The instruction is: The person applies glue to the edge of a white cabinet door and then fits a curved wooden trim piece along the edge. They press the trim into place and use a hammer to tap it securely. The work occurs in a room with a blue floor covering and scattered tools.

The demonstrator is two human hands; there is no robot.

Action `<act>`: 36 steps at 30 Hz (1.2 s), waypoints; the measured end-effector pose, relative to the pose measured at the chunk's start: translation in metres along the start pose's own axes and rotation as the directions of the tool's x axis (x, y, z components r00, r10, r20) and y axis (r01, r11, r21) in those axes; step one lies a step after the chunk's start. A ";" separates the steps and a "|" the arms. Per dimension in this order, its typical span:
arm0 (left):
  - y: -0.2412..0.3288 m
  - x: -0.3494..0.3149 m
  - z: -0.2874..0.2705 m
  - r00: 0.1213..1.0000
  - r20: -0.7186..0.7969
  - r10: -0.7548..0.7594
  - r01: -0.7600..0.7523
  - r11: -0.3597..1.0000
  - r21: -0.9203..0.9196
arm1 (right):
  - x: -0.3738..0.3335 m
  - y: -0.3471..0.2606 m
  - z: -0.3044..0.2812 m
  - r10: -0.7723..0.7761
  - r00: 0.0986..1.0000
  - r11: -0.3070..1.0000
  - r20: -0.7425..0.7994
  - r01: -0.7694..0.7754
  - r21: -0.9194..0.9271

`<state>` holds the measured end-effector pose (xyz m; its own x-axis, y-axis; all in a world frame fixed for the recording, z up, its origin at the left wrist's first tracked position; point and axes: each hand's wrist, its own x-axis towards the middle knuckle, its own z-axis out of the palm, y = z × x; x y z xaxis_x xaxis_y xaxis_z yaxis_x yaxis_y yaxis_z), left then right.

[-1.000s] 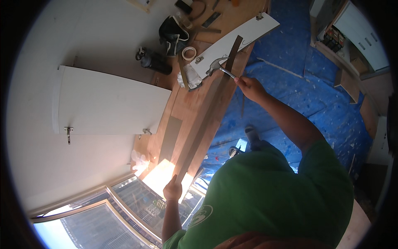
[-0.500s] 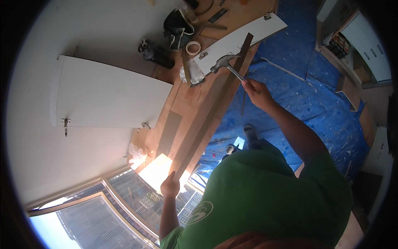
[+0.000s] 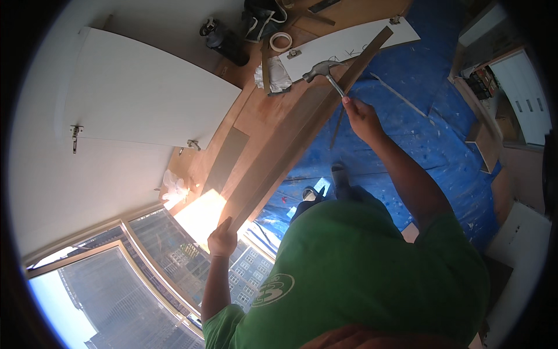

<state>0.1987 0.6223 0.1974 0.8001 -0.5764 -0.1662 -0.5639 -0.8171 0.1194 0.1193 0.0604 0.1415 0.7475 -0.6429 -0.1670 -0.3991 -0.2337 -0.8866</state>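
My left hand (image 3: 222,237) is closed around the near end of a long, narrow wooden board (image 3: 278,152). The board slants away to the upper right across a wooden worktop, and its far end overlaps a white panel. My right hand (image 3: 361,116) grips a claw hammer (image 3: 335,83) by its handle, to the right of the board. The hammer's metal head is over the board and points left, near several thin nails (image 3: 353,53) on the white panel (image 3: 372,42). Contact between the head and the board cannot be made out.
On the worktop (image 3: 264,113) are a tape roll (image 3: 281,41), crumpled white material (image 3: 270,75), a dark bottle (image 3: 224,43) and a black bag (image 3: 263,20). A hinged white door (image 3: 151,93) juts out at left. Windows (image 3: 168,232) stand lower left; blue sheeting (image 3: 395,157) covers the floor.
The whole view has shifted. Against the white panel, the board's far end has moved right and farther out. My right hand still holds the hammer, my left the board.
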 end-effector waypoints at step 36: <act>-0.002 -0.006 -0.005 0.989 0.047 -0.139 0.143 0.985 -0.099 | -0.093 -0.043 0.068 0.038 0.944 0.993 0.327 -0.073 0.093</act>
<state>0.1955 0.6275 0.2028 0.8602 -0.4566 -0.2271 -0.4206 -0.8870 0.1904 0.1028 0.1800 0.1655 0.8642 -0.3774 -0.3329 -0.4012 -0.1175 -0.9084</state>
